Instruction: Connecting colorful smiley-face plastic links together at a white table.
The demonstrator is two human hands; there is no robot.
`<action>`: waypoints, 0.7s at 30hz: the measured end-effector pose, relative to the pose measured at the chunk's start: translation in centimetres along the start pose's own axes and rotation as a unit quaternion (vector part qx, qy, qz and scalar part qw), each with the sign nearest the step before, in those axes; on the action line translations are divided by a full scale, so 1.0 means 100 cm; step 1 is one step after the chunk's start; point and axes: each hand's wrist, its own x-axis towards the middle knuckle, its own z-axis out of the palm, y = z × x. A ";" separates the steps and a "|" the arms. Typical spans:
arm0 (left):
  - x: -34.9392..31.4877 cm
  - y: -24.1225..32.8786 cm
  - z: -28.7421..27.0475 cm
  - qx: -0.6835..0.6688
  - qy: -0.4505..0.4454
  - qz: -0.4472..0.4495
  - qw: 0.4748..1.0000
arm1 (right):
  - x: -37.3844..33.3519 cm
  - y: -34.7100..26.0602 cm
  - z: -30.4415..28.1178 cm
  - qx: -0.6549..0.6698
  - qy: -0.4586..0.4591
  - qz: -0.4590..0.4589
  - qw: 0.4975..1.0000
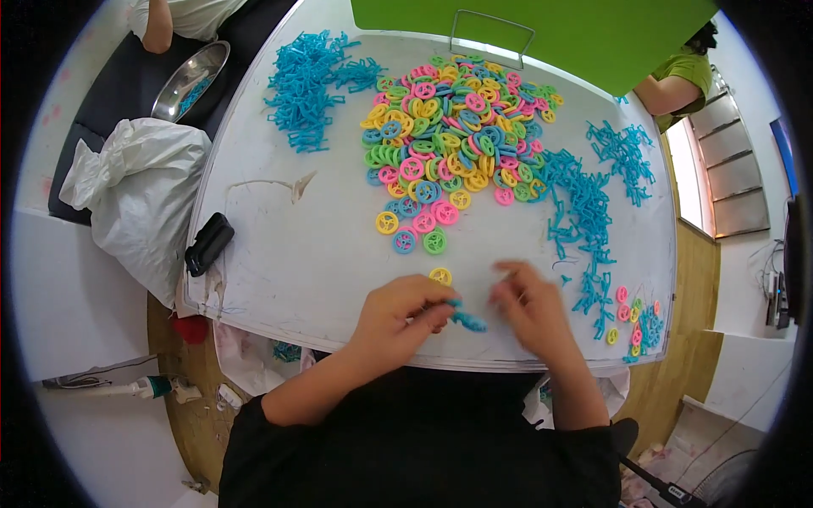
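Note:
Close to the table's near edge, my left hand (391, 320) pinches a small turquoise plastic piece (470, 322) between thumb and fingers. The piece points to the right, and its finer shape is too small to make out. My right hand (535, 313) is a short way to the right, apart from it, thumb and forefinger spread with nothing visible between them. One yellow spoked plastic wheel (440, 276) lies just beyond my left fingertips. Further off spreads a large heap of pink, green, yellow and blue wheels (457, 127).
Turquoise plastic pieces lie in a left heap (303, 85) and a right heap (589, 203) on the white table (279, 254). A black case (209, 244) sits at the left edge. A green panel (576, 38) stands along the far side, a person (677, 89) beyond it.

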 end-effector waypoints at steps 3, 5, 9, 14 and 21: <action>0.004 -0.001 -0.003 -0.199 0.061 -0.147 0.967 | 0.037 0.011 -0.019 -0.175 0.181 -0.159 0.955; 0.006 -0.010 -0.008 -0.224 0.066 -0.153 0.960 | 0.056 -0.001 -0.023 -0.162 0.185 -0.177 0.953; 0.009 -0.010 -0.011 -0.276 0.113 -0.180 0.937 | 0.085 -0.016 -0.011 -0.077 0.040 -0.162 0.983; 0.004 -0.010 -0.011 -0.263 0.117 -0.175 0.941 | 0.090 -0.022 -0.007 -0.124 0.012 -0.205 0.971; 0.003 -0.016 -0.005 -0.098 0.092 -0.125 0.983 | 0.104 -0.032 0.016 -0.171 0.041 -0.255 0.951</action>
